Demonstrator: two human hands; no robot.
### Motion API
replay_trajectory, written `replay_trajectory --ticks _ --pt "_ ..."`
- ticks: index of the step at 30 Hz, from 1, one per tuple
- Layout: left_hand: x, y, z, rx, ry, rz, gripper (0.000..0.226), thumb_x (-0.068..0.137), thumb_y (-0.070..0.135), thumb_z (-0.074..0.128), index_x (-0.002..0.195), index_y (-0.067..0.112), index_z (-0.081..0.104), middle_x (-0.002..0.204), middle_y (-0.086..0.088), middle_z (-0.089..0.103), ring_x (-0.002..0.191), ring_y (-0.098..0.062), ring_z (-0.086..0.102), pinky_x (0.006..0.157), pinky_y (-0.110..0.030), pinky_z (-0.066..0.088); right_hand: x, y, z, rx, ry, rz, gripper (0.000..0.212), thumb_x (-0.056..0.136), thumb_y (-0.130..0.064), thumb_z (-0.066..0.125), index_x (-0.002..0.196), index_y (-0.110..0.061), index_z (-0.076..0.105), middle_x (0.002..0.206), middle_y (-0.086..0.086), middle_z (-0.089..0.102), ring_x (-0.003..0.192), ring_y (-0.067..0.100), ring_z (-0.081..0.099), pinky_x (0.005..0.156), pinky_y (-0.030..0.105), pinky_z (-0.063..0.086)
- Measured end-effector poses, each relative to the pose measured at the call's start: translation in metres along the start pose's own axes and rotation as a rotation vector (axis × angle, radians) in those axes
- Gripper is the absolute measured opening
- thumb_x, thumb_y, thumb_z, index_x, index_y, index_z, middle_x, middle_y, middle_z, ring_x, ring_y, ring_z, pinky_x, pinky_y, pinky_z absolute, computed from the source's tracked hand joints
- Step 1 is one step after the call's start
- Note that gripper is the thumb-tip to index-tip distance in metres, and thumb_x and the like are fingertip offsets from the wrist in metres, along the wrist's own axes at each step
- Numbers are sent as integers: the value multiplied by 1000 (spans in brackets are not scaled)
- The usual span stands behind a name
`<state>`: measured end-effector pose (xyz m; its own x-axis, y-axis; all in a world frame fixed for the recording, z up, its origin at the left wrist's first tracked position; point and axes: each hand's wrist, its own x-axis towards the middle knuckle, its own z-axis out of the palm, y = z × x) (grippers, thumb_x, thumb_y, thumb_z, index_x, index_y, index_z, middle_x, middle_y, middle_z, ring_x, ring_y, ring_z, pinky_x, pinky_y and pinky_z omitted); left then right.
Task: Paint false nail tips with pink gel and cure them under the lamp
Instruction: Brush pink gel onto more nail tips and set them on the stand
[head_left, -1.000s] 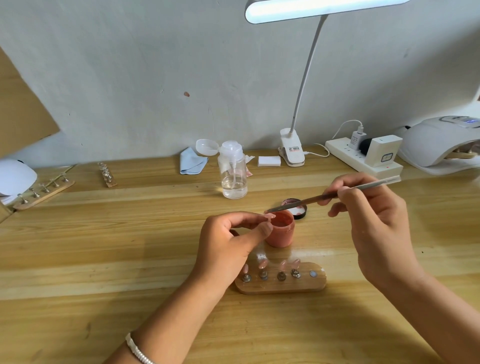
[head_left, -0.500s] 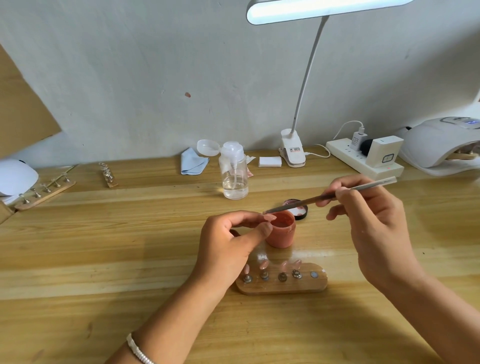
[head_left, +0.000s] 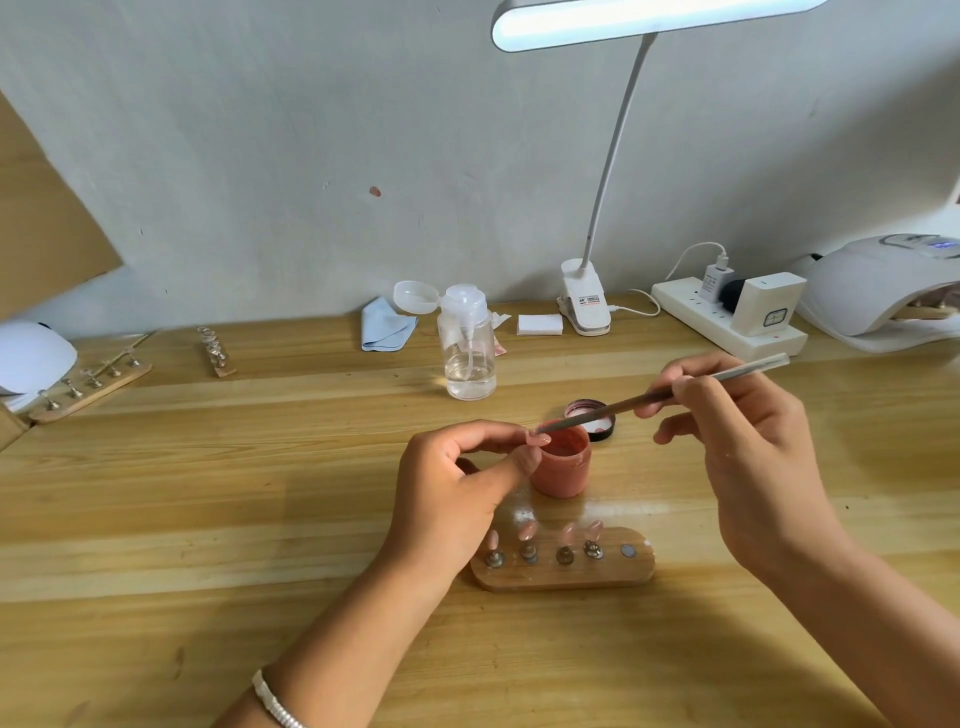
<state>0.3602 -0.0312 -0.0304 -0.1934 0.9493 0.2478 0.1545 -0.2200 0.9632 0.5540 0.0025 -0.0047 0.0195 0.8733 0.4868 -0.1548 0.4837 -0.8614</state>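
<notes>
1. Surface: light wooden table (head_left: 208, 519), plank-grained with a slight gloss. A plain grey-white wall (head_left: 260, 156) rises behind it.
2. Far edge, left to right: blue cloth (head_left: 384, 325), clear plastic pump bottle (head_left: 467, 348), clip-on desk lamp (head_left: 584, 301) with a lit bar head, white power strip (head_left: 691, 312), and white domed curing lamp (head_left: 872, 280).
3. Pink gel jar (head_left: 563, 467): small, round and open, standing mid-table. Its black lid (head_left: 597, 423) lies just beyond it, to the right.
4. Wooden holder (head_left: 571, 577): oblong with rounded ends, lying just near of the jar. Four pink nail tips (head_left: 528, 531) stand on its metal pegs; the rightmost position shows a bare metal disc.
5. Left hand (head_left: 452, 483): thumb and forefinger pinch one pink held tip (head_left: 538, 439) at the jar's left rim. The remaining fingers are curled.
6. Right hand (head_left: 748, 447): fingers are curled round a slim metal-handled brush (head_left: 623, 405), held slanted. The brush's working end meets the held tip.
</notes>
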Motion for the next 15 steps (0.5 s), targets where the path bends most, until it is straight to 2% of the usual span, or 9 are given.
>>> replay_trajectory --ticks 6,9,12,15 --pt "0 1 0 2 4 -1 11 78 25 81 82 35 79 88 12 76 67 -25 54 37 -27 46 4 2 -7 -14 106 15 38 93 1 51 70 -25 67 69 -7 66 66 9 64 57 21 49" --pt "0 1 1 -5 1 1 12 78 25 81 81 36 79 89 12 76 68 -27 55 37 -24 46 2 1 -3 10 62 8 34 89 -9 54 69 -31 72 71 -8 68 69 10 66 58 21 50" --pt "1 1 1 1 9 14 16 78 23 81 80 39 79 90 12 76 70 -26 58 45 -14 48 0 0 1 -3 -21 -6 30 85 -17 54 72 -36 74 74 -6 71 73 11 67 60 22 51" --pt "1 0 1 -7 9 3 14 78 24 81 82 37 79 90 12 76 70 -26 58 45 -15 49 0 -1 -1 -34 3 -19 27 82 -17 55 70 -35 72 72 -5 70 70 9 67 60 20 49"
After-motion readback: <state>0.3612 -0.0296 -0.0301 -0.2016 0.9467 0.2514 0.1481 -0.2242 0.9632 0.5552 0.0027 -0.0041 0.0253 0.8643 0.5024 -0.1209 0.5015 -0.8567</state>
